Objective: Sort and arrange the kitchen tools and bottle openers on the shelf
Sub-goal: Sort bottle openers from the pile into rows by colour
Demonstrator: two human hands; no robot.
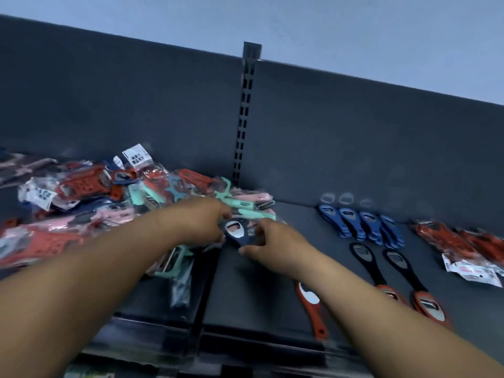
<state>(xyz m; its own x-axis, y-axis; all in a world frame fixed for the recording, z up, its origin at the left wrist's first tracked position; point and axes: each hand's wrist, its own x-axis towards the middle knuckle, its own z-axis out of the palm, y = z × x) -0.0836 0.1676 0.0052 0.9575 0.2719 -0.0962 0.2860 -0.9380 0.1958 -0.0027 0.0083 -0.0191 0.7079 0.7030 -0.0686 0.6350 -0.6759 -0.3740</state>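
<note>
A dark blue bottle opener (236, 232) with a metal head is held just above the dark shelf (259, 290), at the right edge of a mixed pile of packaged tools (109, 211). My left hand (201, 222) pinches its left side and my right hand (275, 244) grips its right side. On the right of the shelf lie a row of blue openers (360, 225), two black openers (368, 260) and red openers (428, 306). One red opener (311, 304) lies partly under my right forearm.
Red packaged tools (461, 246) with white labels lie at the far right. A slotted upright post (245, 113) splits the dark back panel. The shelf's front edge (191, 347) runs below my forearms. Bare shelf shows between the pile and the blue row.
</note>
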